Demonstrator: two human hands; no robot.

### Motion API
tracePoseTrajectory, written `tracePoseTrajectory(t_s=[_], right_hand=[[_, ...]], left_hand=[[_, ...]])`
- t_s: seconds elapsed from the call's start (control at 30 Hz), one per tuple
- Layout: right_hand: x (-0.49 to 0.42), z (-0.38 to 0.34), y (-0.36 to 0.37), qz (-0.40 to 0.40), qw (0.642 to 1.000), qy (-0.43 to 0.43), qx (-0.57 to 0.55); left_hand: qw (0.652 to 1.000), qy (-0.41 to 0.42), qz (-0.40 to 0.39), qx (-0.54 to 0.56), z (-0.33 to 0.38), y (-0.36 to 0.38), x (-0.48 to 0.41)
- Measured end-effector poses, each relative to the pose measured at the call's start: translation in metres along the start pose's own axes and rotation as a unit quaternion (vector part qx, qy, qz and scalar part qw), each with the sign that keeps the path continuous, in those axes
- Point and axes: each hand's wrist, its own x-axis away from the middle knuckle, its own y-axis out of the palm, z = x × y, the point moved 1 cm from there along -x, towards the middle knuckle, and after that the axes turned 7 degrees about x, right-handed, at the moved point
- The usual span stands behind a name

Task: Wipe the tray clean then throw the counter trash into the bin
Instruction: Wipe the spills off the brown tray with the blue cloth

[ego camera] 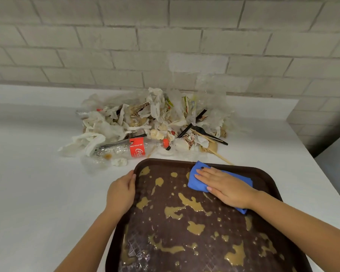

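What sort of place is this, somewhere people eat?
Probably a canteen or fast-food clean-up counter: a brown serving tray spattered with sauce, a white counter against a brick wall, and a trash heap of crumpled napkins, a black plastic fork and a cola bottle.

Left hand (121,190) gripping the rim of the dark brown plastic tray (165,161), thumb along its edge, forearm in from lower left. Right hand (224,188) palm down, fingers straight and together, pressing the folded blue cloth (194,182); forearm in from lower right.

Brown tray (165,161) w/ tan spills, trash (145,122) behind
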Motion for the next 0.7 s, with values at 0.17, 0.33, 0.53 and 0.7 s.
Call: tracePoseTrajectory(t_s=[0.17, 0.33, 0.53, 0.7], right_hand=[[-0.035, -0.02, -0.003, 0.0, 0.999, -0.051, -0.002], [-0.066, -0.039, -0.004, 0.007, 0.996, -0.084, 0.009], [-0.094, -0.059, -0.004, 0.016, 0.994, -0.11, 0.006], [-0.115, -0.079, -0.009, 0.029, 0.994, -0.108, -0.012]], left_hand=[[1.0, -0.008, -0.004, 0.014, -0.002, 0.001, 0.0], [1.0, -0.016, -0.004, 0.017, -0.002, 0.001, 0.0], [0.999, -0.01, -0.001, 0.043, -0.012, 0.004, -0.004], [0.999, -0.003, 0.001, 0.052, -0.015, 0.006, -0.005]])
